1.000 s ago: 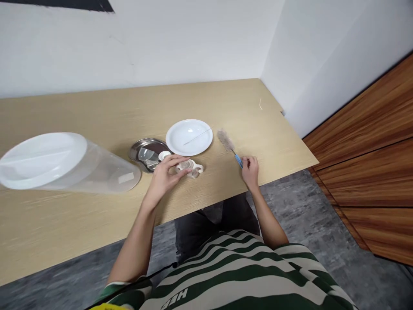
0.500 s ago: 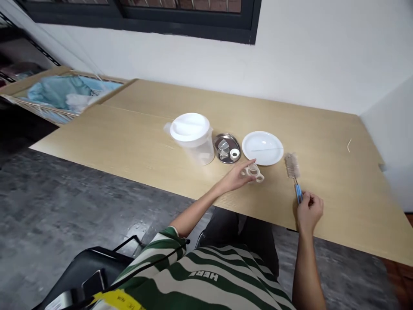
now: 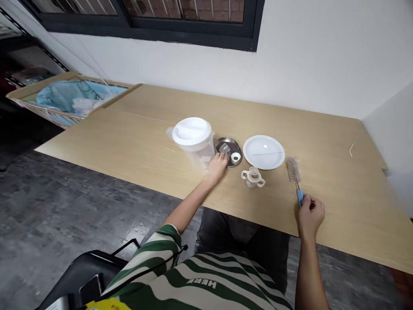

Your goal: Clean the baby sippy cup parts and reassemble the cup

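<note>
My right hand (image 3: pixel 311 214) pinches the blue handle of a bottle brush (image 3: pixel 293 171) near the table's front edge; the bristles point away from me. My left hand (image 3: pixel 217 168) reaches over the near left rim of a round metal tray (image 3: pixel 232 164). Its fingers are bunched at the clear plastic pieces (image 3: pixel 225 149) in the tray; whether they grip one is hidden. A white ring-shaped cap (image 3: pixel 235 157) lies beside those pieces. Between my hands a small clear baby bottle with two side handles (image 3: pixel 253 177) stands open on the table.
A white-lidded clear pitcher (image 3: pixel 192 133) stands left of the tray. To the tray's right lies a white oval plate (image 3: pixel 263 160) with a thin wire-like rod (image 3: pixel 268 153) across it. A short pale strip (image 3: pixel 351 149) rests far right. At the far left is a lined crib-like basket (image 3: pixel 106 103).
My left hand has let go of the handled bottle, leaving it upright on the table, and has moved left to the metal tray. My right hand keeps the brush in nearly the same place.
</note>
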Motion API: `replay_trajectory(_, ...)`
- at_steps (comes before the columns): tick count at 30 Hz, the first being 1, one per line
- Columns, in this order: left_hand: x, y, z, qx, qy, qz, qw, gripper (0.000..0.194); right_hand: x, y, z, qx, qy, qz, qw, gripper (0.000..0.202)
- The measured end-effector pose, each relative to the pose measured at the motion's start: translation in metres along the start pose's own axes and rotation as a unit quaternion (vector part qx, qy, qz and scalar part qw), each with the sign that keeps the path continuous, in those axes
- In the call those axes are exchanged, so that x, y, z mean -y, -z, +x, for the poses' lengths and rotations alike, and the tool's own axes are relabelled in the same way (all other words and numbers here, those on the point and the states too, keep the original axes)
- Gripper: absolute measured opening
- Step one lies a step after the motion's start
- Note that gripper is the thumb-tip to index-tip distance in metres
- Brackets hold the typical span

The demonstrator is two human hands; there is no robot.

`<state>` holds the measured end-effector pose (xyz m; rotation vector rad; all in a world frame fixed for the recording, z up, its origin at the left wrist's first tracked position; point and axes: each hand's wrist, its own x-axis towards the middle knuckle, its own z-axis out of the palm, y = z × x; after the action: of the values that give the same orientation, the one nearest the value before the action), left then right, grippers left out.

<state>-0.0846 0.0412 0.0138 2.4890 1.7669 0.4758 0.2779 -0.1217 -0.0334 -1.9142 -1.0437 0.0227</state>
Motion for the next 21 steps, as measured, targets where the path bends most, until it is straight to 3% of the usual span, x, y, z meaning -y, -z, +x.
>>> replay_trajectory(8, -0.006, 0.012, 0.021, 0.090, 0.000, 0.093, 0.992, 0.036, 0.001, 0.000, -0.002, 0.004, -0.005, 0.005, 1.000, 0.034)
replay_trajectory(16, -0.008, 0.044, 0.029, 0.097, -0.029, 0.081, 0.992, 0.024, -0.001, -0.005, 0.000, 0.008, -0.009, 0.008, 1.000, 0.034)
replay_trajectory(21, -0.011, 0.042, 0.050, 0.120, -0.080, 0.052, 0.988, 0.025, 0.002, -0.007, 0.001, 0.010, -0.013, 0.010, 1.000, 0.036)
